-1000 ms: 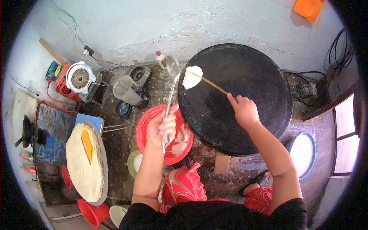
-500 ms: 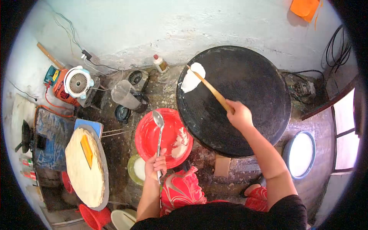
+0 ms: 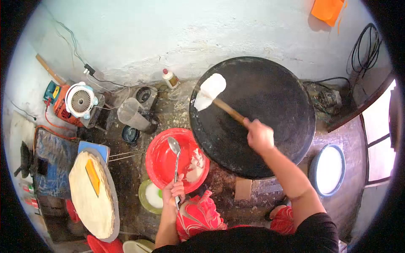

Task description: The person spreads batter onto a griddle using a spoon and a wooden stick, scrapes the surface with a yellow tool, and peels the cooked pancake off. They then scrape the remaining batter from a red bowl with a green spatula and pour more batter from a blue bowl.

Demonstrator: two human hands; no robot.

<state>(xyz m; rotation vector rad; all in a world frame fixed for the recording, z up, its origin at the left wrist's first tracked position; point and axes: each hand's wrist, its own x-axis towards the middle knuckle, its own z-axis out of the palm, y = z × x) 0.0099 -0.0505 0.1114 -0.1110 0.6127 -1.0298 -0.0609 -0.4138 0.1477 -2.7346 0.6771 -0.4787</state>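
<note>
over griddle [image 3: 276, 90], holding stick [image 3: 231, 111] in right grip [image 3: 260, 136] wrapped around its handle, with far part across white paste [image 3: 214, 84] lying near the griddle's left edge; above red basin [image 3: 159, 162], holding spoon [image 3: 176, 163] in left grip [image 3: 173, 192].

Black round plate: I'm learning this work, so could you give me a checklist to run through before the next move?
1. Right hand gripping the wooden tool: ok.
2. Left hand keeping the metal spoon off the black round plate: ok, its bowl shows over the red basin.
3. White paste spread across the plate: not ok, just a patch near the left edge.
4. Pale clump left in the basin: ok.
5. Plate hot: cannot tell.
</note>
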